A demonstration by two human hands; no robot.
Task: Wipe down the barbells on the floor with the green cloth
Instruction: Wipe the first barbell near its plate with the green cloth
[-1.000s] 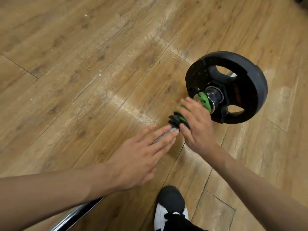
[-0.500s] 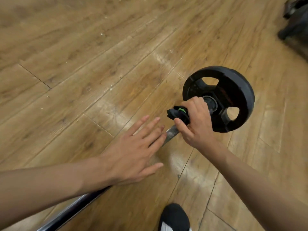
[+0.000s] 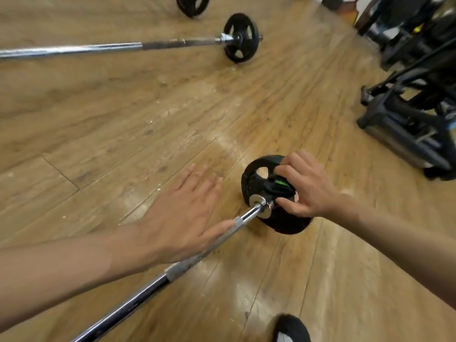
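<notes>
A chrome barbell [image 3: 138, 294] lies on the wooden floor, running from the lower left to a black weight plate [image 3: 286, 224] near the middle. My right hand [image 3: 306, 186] grips a dark cloth with green in it [image 3: 277, 185], bunched against the plate's face just above the bar's collar [image 3: 259, 203]. My left hand [image 3: 182, 215] lies flat with straight fingers, its thumb side on the bar just short of the collar. A second barbell [image 3: 98, 49] with a black plate [image 3: 241, 37] lies across the top of the view.
Black gym machine frames [image 3: 407, 114] stand on the right. Another black plate [image 3: 193, 4] shows at the top edge. My shoe [image 3: 291, 328] sits at the bottom, right of the bar.
The view has tilted up, bringing in the second barbell and machines. My right hand has moved the cloth off the bar onto the plate's face. The left hand stays flat by the bar.
</notes>
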